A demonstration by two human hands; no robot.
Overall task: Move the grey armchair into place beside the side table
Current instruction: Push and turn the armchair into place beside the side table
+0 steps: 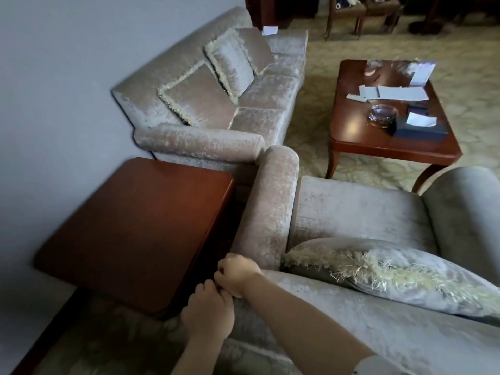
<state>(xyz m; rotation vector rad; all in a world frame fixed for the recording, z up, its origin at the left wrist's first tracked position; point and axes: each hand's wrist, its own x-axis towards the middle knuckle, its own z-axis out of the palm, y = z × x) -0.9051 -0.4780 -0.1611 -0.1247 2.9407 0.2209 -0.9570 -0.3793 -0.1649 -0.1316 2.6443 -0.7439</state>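
The grey velvet armchair fills the lower right, seen from behind its backrest. Its left armrest runs close along the right edge of the dark wooden side table, with a narrow gap between them. A fringed grey cushion lies on the seat against the backrest. My right hand is closed on the chair's top back corner where armrest meets backrest. My left hand grips the same corner just below it, fingers curled around the edge.
A matching grey sofa with three fringed cushions stands along the wall behind the side table, its armrest almost touching the armchair's. A wooden coffee table with papers, a glass ashtray and a tissue box stands on the patterned carpet ahead. Chairs stand far back.
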